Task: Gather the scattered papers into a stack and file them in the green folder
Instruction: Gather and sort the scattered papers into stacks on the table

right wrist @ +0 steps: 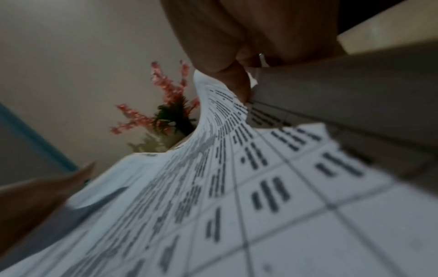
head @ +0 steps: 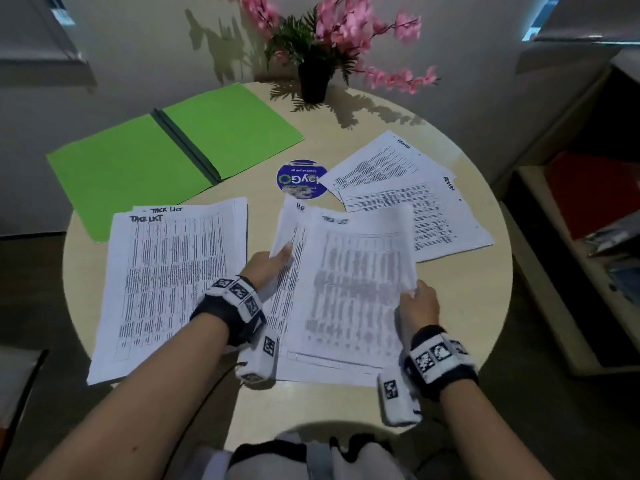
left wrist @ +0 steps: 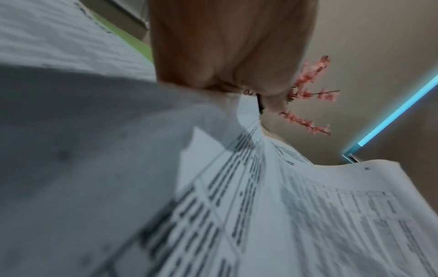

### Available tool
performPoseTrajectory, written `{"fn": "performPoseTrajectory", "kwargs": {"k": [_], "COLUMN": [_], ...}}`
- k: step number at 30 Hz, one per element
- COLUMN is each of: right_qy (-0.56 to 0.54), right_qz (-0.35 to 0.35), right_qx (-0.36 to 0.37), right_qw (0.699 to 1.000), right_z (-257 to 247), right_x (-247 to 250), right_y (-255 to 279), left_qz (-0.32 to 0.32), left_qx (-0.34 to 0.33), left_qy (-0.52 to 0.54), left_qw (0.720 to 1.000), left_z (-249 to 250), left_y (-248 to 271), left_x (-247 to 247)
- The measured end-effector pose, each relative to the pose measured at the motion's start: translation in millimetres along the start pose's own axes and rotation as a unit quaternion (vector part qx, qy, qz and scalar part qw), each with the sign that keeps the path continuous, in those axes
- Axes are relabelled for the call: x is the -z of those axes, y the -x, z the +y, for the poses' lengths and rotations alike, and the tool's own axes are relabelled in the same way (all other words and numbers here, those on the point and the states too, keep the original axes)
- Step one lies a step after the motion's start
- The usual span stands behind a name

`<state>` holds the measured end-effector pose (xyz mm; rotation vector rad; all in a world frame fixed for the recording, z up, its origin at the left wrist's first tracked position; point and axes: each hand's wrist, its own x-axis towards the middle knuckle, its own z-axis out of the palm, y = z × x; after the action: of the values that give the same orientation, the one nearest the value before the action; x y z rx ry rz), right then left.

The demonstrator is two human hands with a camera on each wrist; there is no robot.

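Papers (head: pixel 349 289) lie fanned between my hands; my right hand (head: pixel 417 308) pinches the top sheet's edge, my left hand (head: pixel 268 268) grips the opposite edge. Gathering underway; next, I'd square them toward the open green folder (head: pixel 173 157) beyond my left hand.

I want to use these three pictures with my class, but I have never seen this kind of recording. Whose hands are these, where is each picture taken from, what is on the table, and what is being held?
A person, not a machine, wears cameras on the head and both wrists. The head view looks down on a round table with an open green folder, scattered printed papers, a blue round sticker and a flower pot. The other two pictures look along each hand. The right hand pinches the edge of a lifted sheet; the left hand grips the sheets beneath it.
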<state>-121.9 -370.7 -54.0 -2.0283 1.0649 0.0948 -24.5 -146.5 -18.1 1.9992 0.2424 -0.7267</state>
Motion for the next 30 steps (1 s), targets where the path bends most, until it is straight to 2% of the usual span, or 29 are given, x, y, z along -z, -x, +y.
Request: {"fn": "performPoseTrajectory", "kwargs": {"k": [2,4,6,10,12,14,16,19,23,27,30], "right_qy": [-0.021,-0.02,0.002,0.085,0.151,0.253,0.338,0.395,0.433,0.42,0.329], "right_qz": [-0.036,-0.058,-0.033,0.008,-0.015,-0.047,-0.068,-0.081,-0.029,-0.041,-0.07], "right_qx": [0.017,0.042,0.08,0.137,0.164,0.188,0.189,0.176,0.206,0.226,0.267], "right_qw": [0.999,0.997,0.996,0.987,0.975,0.948,0.919,0.898,0.877,0.878,0.903], "right_z": [-11,-26,-45,-84,-106,-124,-137,-146,-149,-161,-160], "right_x": [-22,-34,-34,-23,-23,-29,-38,-51,-52,-29,-28], "right_y": [12,16,7,-32,-55,-76,-91,-108,-130,-132,-113], "left_qz": [-0.026,-0.02,0.04,0.176,0.245,0.295,0.319,0.301,0.243,0.181,0.113], "left_qx": [0.025,0.018,0.005,-0.006,-0.028,-0.045,-0.05,-0.024,0.02,0.032,0.053], "left_qy": [0.021,-0.017,-0.053,-0.021,-0.015,-0.005,-0.005,-0.008,-0.012,-0.091,-0.096], "left_qw": [0.999,1.0,0.998,0.984,0.969,0.954,0.946,0.953,0.97,0.979,0.988], "left_z": [-1,-4,-1,26,43,54,61,62,48,33,25], "left_y": [4,2,-3,-9,-9,-15,-23,-32,-43,-50,-55], "left_x": [-8,-13,-6,33,58,83,99,108,109,101,94]}}
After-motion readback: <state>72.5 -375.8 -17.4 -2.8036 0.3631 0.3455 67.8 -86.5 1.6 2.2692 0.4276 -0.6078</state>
